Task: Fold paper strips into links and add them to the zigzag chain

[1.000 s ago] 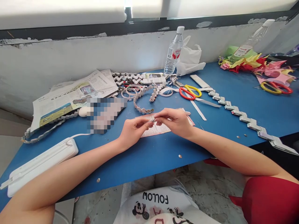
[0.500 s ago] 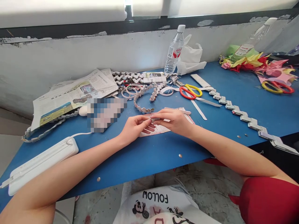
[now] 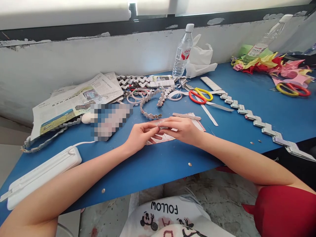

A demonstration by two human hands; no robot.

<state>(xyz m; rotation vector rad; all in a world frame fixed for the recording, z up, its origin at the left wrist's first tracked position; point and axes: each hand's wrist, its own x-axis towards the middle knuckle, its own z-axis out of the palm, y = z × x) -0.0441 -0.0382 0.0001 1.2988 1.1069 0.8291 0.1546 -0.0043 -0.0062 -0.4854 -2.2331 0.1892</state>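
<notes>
My left hand (image 3: 141,135) and my right hand (image 3: 184,129) meet over the middle of the blue table, fingertips almost touching. Between them they pinch a small piece of printed paper (image 3: 161,122), mostly covered by the fingers. Beneath the hands lies a flat printed sheet (image 3: 164,139) with a pinkish edge. A narrow folded paper strip (image 3: 187,116) rests on its far side, just beyond my right hand. Behind the hands, a curved chain of folded newspaper links (image 3: 151,115) lies on the table.
Red and yellow scissors (image 3: 200,95) lie by cut strips, with a water bottle (image 3: 182,51) behind. A long folded-paper chain (image 3: 259,122) runs to the right edge. Newspapers (image 3: 79,98) and a white power strip (image 3: 44,177) are at left; more scissors (image 3: 293,90) lie far right.
The view has shifted slightly. Both hands stay together on the paper, with only small finger movement; the right fingers sit slightly differently over it.
</notes>
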